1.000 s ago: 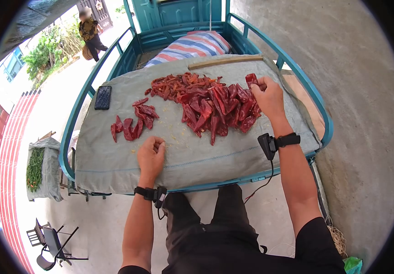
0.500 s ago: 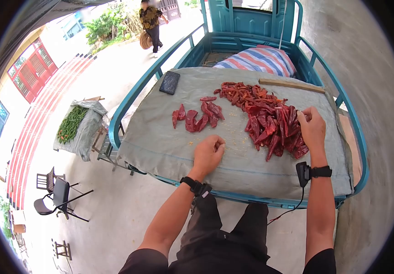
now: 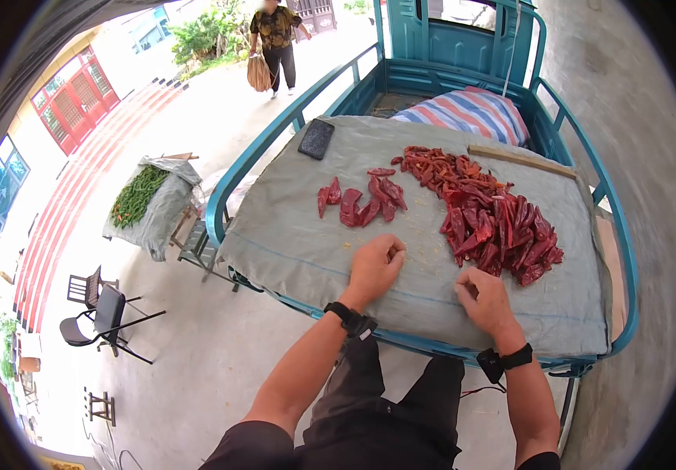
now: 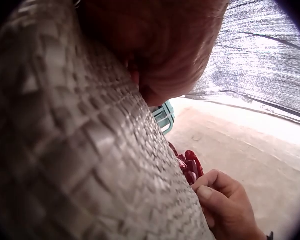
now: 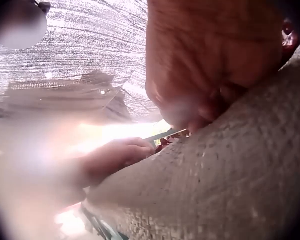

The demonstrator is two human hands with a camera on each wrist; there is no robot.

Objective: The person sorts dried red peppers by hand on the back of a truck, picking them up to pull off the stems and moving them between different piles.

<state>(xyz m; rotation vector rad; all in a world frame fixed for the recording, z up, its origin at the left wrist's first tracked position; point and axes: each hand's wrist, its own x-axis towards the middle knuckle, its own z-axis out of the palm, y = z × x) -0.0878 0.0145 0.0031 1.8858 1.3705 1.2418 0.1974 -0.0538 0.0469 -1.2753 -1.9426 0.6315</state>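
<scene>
A heap of glossy dark red dried chili peppers [image 3: 502, 227] lies on a grey woven sheet [image 3: 291, 219], with thinner, more orange shriveled peppers [image 3: 444, 168] behind it. My right hand [image 3: 487, 301] is just in front of the heap, low over the sheet, fingers loosely bent, no pepper showing in it. To its left my left hand [image 3: 375, 269] rests on the sheet, fingers loosely curled and holding nothing. Beyond that hand is a small group of separate red peppers [image 3: 350, 205]. The left wrist view shows my right hand [image 4: 227, 205] beside the peppers [image 4: 190, 162].
A dark phone [image 3: 317, 139] lies at the sheet's far left, a wooden stick [image 3: 522, 160] at its far right. Teal cart rails [image 3: 267, 149] flank it; a striped sack [image 3: 471, 113] sits behind. Green peppers [image 3: 138, 196] stand left. A person [image 3: 275, 39] carries a bundle.
My right hand, which held a red pepper at the heap's far right, came to the heap and then drew back toward me without it. My left hand stays on the sheet. The view swung left.
</scene>
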